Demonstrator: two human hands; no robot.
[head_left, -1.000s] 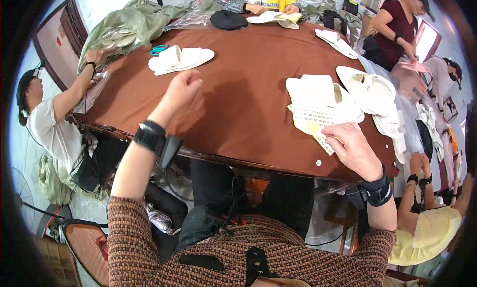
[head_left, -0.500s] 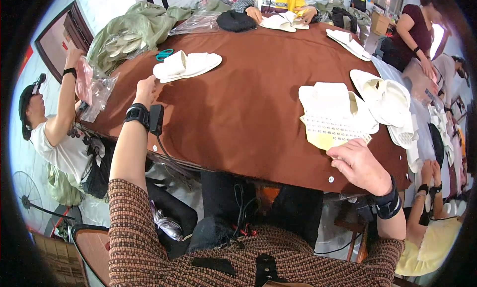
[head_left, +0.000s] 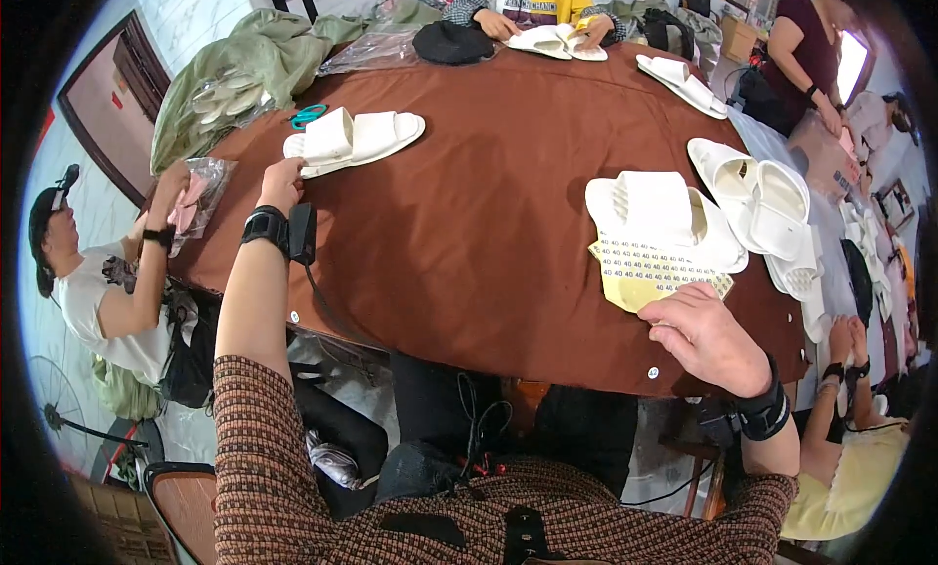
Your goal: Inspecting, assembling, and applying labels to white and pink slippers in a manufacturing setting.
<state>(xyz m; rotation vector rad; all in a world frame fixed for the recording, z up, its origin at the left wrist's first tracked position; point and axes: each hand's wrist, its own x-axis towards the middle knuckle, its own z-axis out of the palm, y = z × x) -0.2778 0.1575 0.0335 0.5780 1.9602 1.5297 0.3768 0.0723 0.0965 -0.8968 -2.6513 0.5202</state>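
On the far left of the brown-covered table lies a pair of white slippers (head_left: 376, 140), one overlapping the other. My left hand (head_left: 280, 186) reaches to its near-left end, fingers closed at the edge of the sole. At the right, my right hand (head_left: 711, 338) pinches with thumb and forefinger beside the lower edge of a yellow label sheet (head_left: 627, 289); whatever sits between the fingertips is too small to make out. The sheet, with rows of small printed labels, lies partly under another white slipper pair (head_left: 653, 208). More white slippers (head_left: 750, 195) lie beside that pair.
Teal-handled scissors (head_left: 309, 116) lie behind the left slippers. A black cap (head_left: 452, 43) and another slipper pair (head_left: 681, 84) are farther back. Across the table, a person's hands handle slippers (head_left: 557, 42). At left, another person holds a clear bag (head_left: 207, 189) with something pink.
My left hand has closed in on the slippers' near end. The right hand keeps its pinch by the label sheet. The person at left has lowered the pink item and bag. The view has shifted slightly.
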